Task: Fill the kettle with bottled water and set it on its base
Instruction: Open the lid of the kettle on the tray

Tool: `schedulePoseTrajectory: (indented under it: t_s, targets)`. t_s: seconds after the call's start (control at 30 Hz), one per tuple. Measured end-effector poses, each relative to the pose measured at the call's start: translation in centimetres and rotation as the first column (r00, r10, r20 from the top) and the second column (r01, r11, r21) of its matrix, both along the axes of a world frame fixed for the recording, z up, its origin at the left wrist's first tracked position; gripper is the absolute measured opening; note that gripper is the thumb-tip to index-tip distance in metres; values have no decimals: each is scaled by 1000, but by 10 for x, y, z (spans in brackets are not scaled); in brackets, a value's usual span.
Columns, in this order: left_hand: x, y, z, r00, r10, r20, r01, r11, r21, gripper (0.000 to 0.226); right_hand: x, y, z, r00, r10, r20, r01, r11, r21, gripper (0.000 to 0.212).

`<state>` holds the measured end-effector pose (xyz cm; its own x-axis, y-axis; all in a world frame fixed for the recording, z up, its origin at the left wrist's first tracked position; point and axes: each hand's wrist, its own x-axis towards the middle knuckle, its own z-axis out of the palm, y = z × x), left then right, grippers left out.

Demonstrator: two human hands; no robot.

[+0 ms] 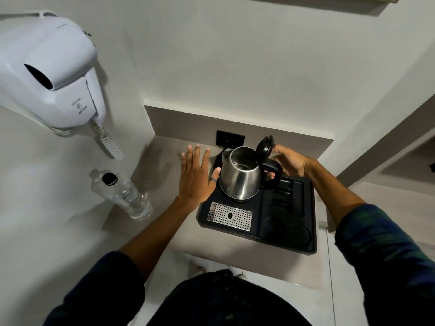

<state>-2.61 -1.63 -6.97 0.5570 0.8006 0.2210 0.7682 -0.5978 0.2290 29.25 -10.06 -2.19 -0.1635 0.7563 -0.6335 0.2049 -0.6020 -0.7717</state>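
A steel kettle [240,177] stands at the back left of a black tray [289,238], on what looks like its base, which the kettle hides. Its black lid [264,147] is flipped up and the inside is visible. My right hand [288,162] is wrapped around the black handle [273,169] behind the kettle. My left hand [196,175] hovers flat with fingers spread just left of the kettle, thumb near its side. A clear water bottle [122,195] with a black cap stands on the counter to the left, apart from both hands.
A perforated metal drip grid [229,216] sits in the tray's front left, with round recesses at its front right. A black wall socket [230,138] is behind the kettle. A white wall-mounted hair dryer [49,74] with a coiled cord hangs at upper left.
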Motion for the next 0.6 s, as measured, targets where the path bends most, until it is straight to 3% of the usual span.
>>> schedulePoseTrajectory:
  t_s: [0.23, 0.6]
  targets:
    - [-13, -8, -7, 998, 56, 25, -58, 995, 77, 76, -10, 13, -2, 994, -108, -23, 110, 992, 68, 83]
    - [-71, 9, -2, 979, 202, 29, -204, 957, 204, 78, -63, 79, 31, 1000, -12, 15, 10, 993, 121, 63]
